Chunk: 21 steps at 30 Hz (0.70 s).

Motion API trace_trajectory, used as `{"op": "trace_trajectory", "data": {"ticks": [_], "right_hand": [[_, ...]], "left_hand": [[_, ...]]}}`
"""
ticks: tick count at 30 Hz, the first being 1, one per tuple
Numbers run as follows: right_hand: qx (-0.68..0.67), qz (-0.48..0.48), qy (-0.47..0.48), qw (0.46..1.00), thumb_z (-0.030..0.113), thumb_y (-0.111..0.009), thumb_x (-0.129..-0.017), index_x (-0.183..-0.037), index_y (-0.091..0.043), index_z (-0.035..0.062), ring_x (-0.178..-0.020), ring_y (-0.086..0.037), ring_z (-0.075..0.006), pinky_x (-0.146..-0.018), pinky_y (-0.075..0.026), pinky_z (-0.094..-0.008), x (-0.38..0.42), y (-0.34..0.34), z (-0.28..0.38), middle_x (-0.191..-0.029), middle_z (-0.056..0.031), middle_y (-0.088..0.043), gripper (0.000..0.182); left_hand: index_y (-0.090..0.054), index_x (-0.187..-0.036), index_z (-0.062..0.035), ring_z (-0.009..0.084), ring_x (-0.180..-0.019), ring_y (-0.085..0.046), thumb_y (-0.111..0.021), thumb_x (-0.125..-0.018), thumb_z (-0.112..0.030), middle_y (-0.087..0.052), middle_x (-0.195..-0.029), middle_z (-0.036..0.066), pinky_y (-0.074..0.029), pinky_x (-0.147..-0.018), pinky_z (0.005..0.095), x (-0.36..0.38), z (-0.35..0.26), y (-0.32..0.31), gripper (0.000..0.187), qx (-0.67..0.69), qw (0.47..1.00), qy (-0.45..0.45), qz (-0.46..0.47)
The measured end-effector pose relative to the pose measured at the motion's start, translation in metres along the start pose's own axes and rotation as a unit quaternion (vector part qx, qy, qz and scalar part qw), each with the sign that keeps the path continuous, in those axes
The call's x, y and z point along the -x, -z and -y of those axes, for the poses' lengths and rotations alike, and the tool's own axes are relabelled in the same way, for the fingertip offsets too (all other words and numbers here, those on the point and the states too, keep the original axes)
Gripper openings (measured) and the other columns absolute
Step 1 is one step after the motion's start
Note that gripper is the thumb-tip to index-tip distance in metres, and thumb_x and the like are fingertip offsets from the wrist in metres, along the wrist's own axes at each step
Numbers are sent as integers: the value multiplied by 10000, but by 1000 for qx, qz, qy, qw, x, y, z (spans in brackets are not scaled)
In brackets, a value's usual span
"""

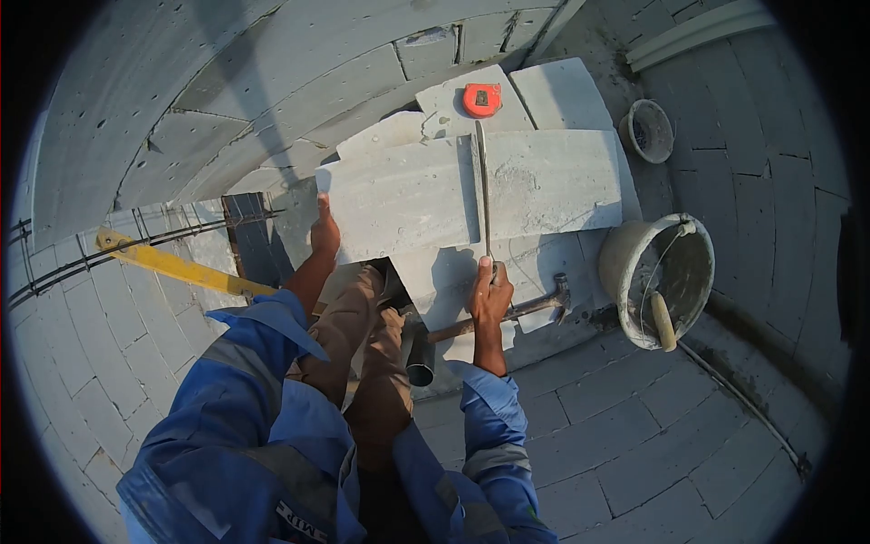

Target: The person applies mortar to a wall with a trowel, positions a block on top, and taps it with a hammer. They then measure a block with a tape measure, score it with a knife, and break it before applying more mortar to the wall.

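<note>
My right hand is closed round the handle of a handsaw. The saw blade, seen nearly edge-on, lies across a light grey concrete block, with a dark band along its left side. How deep the blade sits cannot be made out. At the block's left end, my left hand grips the edge with the thumb up; its other fingers are partly hidden. The block's right portion extends beyond the blade. Just below my right hand lies a hammer with a wooden handle.
A red tape measure sits on blocks behind. To the right stands a mortar-stained bucket, with a smaller bucket farther back. A yellow level and steel rods are at left. A dark pipe lies near my legs.
</note>
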State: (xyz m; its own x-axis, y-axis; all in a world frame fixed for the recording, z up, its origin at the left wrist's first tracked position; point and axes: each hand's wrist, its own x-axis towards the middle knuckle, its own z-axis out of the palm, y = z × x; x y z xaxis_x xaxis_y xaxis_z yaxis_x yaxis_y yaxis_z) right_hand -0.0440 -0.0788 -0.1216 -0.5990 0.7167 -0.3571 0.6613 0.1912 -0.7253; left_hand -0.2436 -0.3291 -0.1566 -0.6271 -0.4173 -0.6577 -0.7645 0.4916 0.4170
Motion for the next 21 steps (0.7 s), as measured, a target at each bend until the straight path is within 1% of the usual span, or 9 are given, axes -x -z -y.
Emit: {"op": "trace_trajectory", "data": {"ticks": [3,6,7,12,14,16,18,20,21], "right_hand": [[-123,-47,121,984,398,-526,-978,-817,-575,-11,-541,-545,-350,-562,-434,-423,15,5,-6,-604,-197,-549,442],[-36,-9,65,997,405,-532,-975,-800,-568,-11,-533,-545,-313,-557,-435,-414,0,4,-8,-614,-185,-564,453],[-10,19,11,1000,406,-536,-973,-789,-561,-14,-538,-551,-294,-557,-438,-414,-8,4,-3,-626,-182,-578,459],[-75,-11,52,996,401,-538,-970,-786,-566,-8,-537,-555,-288,-551,-438,-412,6,8,-1,-616,-164,-571,449],[-144,-43,139,979,410,-534,-970,-786,-570,-1,-549,-562,-293,-562,-442,-405,10,7,-4,-613,-159,-567,452],[-113,-42,129,984,419,-530,-966,-783,-569,1,-543,-561,-298,-555,-440,-397,1,2,-6,-609,-160,-564,458],[8,13,10,1000,408,-526,-964,-776,-566,2,-527,-556,-295,-534,-429,-383,-10,0,-1,-600,-152,-560,449],[-21,-6,14,1000,421,-529,-964,-778,-565,-8,-510,-541,-293,-526,-426,-383,-3,1,5,-588,-156,-551,469],[-61,-21,59,996,433,-532,-965,-784,-566,-16,-507,-536,-301,-531,-429,-390,4,4,4,-586,-163,-548,485]], "left_hand": [[-634,-1066,120,342,-966,-586,-218,-784,-905,-632,-986,264,-403,-877,465,0,10,-1,1141,0,1000,-2,-13],[-616,-1119,123,349,-1015,-583,-231,-779,-907,-630,-1052,275,-404,-894,454,4,9,2,1151,10,1000,-11,-1],[-601,-1151,124,347,-1037,-577,-234,-780,-905,-623,-1080,272,-404,-903,450,4,10,0,1154,19,1000,-8,-6],[-558,-1226,124,343,-1069,-563,-236,-784,-902,-606,-1139,262,-404,-923,442,4,9,1,1163,15,1000,-1,0],[-564,-1224,120,339,-1068,-563,-237,-779,-905,-608,-1132,258,-404,-923,444,18,-2,5,1165,22,1000,8,12],[-567,-1219,119,337,-1058,-564,-244,-778,-906,-609,-1126,255,-404,-918,446,16,1,5,1161,28,1000,6,10],[-571,-1215,117,335,-1047,-566,-252,-777,-906,-610,-1120,252,-404,-913,447,11,0,3,1158,38,999,-3,8],[-581,-1195,115,324,-1019,-568,-271,-778,-903,-612,-1087,242,-403,-903,449,0,7,3,1143,9,1000,-15,16],[-581,-1195,115,324,-1019,-568,-271,-778,-903,-612,-1087,242,-403,-903,449,6,8,4,1143,7,1000,-9,17]]}}
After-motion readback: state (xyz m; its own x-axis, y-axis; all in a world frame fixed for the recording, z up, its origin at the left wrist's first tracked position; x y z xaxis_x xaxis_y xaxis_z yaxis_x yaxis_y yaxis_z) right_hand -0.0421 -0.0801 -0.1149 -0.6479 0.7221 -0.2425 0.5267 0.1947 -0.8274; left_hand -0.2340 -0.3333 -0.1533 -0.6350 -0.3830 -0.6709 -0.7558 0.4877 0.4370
